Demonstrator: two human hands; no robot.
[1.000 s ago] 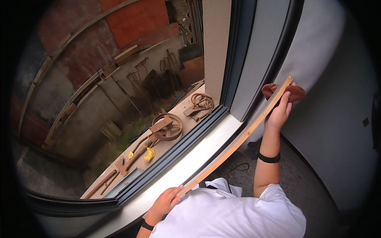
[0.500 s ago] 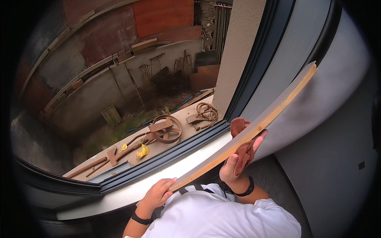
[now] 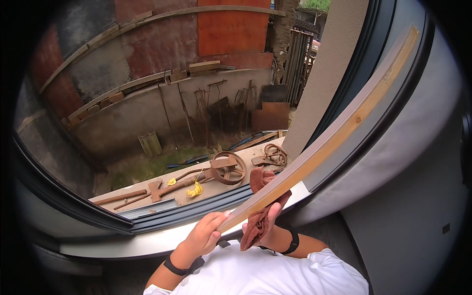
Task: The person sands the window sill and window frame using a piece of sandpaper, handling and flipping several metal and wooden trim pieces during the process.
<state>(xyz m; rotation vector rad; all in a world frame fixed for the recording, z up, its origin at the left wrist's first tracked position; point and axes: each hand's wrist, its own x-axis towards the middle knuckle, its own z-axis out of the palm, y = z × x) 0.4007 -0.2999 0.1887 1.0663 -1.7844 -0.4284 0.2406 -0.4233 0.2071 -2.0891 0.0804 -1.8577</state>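
Observation:
A long wooden strip (image 3: 339, 129) runs slanted from low centre up to the upper right, across the open window. My left hand (image 3: 204, 236) grips its lower end. My right hand (image 3: 268, 214) holds a reddish-brown cloth (image 3: 259, 209) wrapped around the strip just above the left hand. Both wrists wear black bands.
A white window sill (image 3: 147, 241) and dark window frame (image 3: 206, 209) lie below the hands. Outside, a ledge (image 3: 172, 189) carries rusty tools, a wheel-shaped piece (image 3: 227, 168) and a yellow scrap (image 3: 195, 189). A grey wall (image 3: 408, 206) stands at the right.
My right hand with the cloth has slid down the strip from its upper end to near my left hand. The strip's far end now points higher.

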